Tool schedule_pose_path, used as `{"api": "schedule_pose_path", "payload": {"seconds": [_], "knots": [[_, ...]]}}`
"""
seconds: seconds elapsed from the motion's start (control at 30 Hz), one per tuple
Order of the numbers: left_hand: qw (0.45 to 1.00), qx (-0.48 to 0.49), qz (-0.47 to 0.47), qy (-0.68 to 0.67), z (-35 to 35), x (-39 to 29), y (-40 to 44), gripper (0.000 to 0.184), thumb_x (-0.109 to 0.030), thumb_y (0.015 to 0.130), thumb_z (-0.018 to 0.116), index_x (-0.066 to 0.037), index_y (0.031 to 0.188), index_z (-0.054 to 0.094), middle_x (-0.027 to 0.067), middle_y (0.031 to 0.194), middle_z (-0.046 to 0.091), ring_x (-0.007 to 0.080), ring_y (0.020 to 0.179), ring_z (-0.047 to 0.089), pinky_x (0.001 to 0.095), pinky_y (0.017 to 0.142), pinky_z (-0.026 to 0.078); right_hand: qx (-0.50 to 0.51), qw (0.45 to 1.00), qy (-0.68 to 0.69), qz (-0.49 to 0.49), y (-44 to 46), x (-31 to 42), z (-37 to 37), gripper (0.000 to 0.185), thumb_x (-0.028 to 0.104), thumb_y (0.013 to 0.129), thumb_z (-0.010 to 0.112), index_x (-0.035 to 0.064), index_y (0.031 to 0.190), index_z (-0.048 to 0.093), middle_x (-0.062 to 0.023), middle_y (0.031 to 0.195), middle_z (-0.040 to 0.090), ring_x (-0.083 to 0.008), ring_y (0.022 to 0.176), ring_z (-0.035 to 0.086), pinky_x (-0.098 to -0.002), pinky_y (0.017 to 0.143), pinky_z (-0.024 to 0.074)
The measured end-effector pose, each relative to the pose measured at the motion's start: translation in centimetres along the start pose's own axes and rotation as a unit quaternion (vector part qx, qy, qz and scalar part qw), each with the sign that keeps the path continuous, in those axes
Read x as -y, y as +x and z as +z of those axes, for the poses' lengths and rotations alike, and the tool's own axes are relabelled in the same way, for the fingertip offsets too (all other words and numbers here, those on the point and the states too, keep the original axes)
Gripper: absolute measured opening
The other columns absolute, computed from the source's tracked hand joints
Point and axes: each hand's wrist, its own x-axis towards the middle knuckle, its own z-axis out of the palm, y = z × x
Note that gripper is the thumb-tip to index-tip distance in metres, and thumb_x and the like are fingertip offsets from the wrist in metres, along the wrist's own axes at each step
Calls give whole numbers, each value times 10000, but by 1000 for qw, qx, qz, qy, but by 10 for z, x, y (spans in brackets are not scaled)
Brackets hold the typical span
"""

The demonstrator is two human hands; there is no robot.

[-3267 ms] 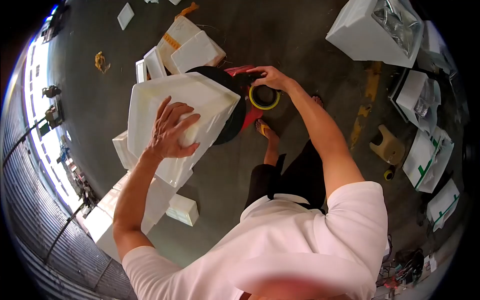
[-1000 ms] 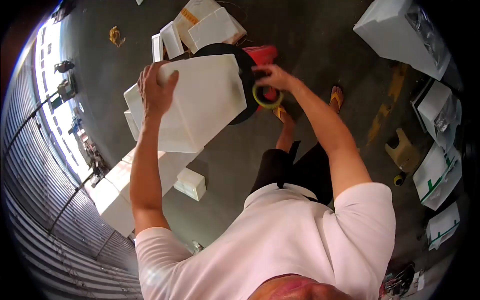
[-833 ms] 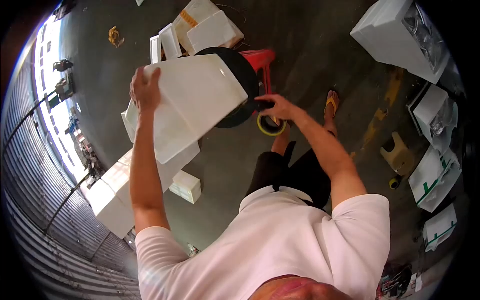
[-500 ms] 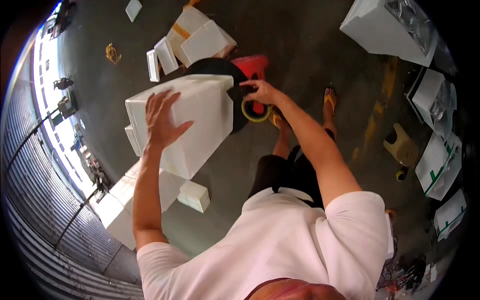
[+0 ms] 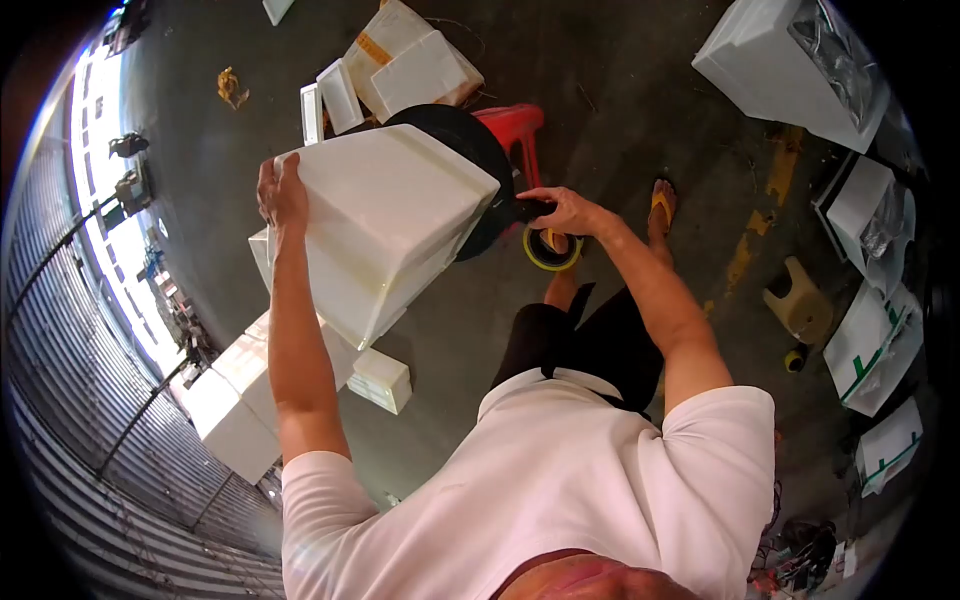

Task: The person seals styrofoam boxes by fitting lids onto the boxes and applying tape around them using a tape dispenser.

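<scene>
A large white foam box (image 5: pixel 380 220) sits tilted on a round black top (image 5: pixel 490 150), with a red plastic stool (image 5: pixel 515 125) showing behind it. My left hand (image 5: pixel 284 195) curls its fingers over the box's far left edge. Right of the box, my right hand (image 5: pixel 568 212) has its thumb and fingers brought together at a dark part whose shape I cannot make out. Just under that hand hangs a yellow-rimmed ring that looks like a tape roll (image 5: pixel 540 263); my sandalled foot shows through it.
White foam boxes (image 5: pixel 235 400) are stacked at lower left, beside a smaller white block (image 5: pixel 382 382). Foam boxes and lids (image 5: pixel 425 75) lie on the floor ahead. Several lined boxes (image 5: pixel 780 70) stand along the right, near a beige plastic stool (image 5: pixel 798 300).
The foam box has turned, and its near right corner has shifted right. My left hand has moved from above the box onto its edge. My right hand and the ring have moved right.
</scene>
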Motion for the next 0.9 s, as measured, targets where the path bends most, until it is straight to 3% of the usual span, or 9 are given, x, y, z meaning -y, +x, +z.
{"api": "schedule_pose_path", "payload": {"seconds": [0.2,0.3,0.37,0.5,0.67,0.73,0.77,0.8,0.9], "knots": [[998,-20,-52,-3,5,13,7,487,-458,809,590,-96,1127,656,171,1115,664,356,1076,592,426,956,419,-2,997,-60,56,18,11,19,594,192,749,748,98,1309,575,-117,1236,624,-209,1168,559,-383,1047,394],[992,-22,-128,0,2,31,18,546,-484,803,576,-86,1172,644,178,1148,655,361,1111,581,425,973,411,151,899,-404,-68,-8,-11,66,666,267,756,750,91,1357,523,-142,1279,598,-273,1207,542,-393,1039,408],[983,-67,-170,10,7,45,20,592,-501,799,559,-75,1203,633,181,1186,643,357,1140,572,420,977,413,-164,983,-14,-83,-16,-30,57,640,250,814,727,27,1362,480,-158,1294,577,-258,1203,533,-387,1041,397],[978,-43,-201,-27,2,31,15,608,-513,803,548,-75,1215,633,166,1257,615,339,1195,544,427,1026,374,-593,754,282,-25,70,-1,22,707,320,896,673,-33,1413,343,-224,1319,507,-259,1214,497,-370,1028,390],[975,-68,-208,46,-8,18,6,678,-592,810,545,-80,1253,589,165,1259,607,330,1221,530,442,1025,390,-494,867,23,-63,49,2,105,663,215,861,690,-3,1400,370,-225,1378,457,-318,1290,459,-389,1056,374],[975,-86,-148,140,30,75,22,708,-656,858,483,-61,1238,536,196,1248,574,364,1158,546,506,979,406,-404,888,195,-101,3,4,103,646,189,816,730,-7,1360,441,-167,1392,459,-272,1252,478,-385,1020,418],[967,-65,-215,117,4,41,11,666,-610,871,505,-86,1283,509,175,1305,535,363,1180,519,529,999,369,-477,862,154,75,-23,-14,99,648,215,803,744,-18,1340,466,-159,1348,499,-268,1221,494,-390,999,427],[973,-38,-207,91,7,45,9,688,-619,850,536,-118,1320,493,158,1325,523,352,1232,478,529,1033,318,-483,830,273,56,-63,15,86,701,279,800,746,-45,1349,455,-180,1340,508,-279,1209,497,-393,997,422],[983,-39,-176,-42,-9,25,-1,763,-629,807,582,-144,1381,450,134,1366,490,339,1305,412,524,1114,216,-572,803,106,128,-169,26,11,775,375,778,738,-94,1329,458,-198,1365,485,-312,1182,517,-410,961,447]]}}
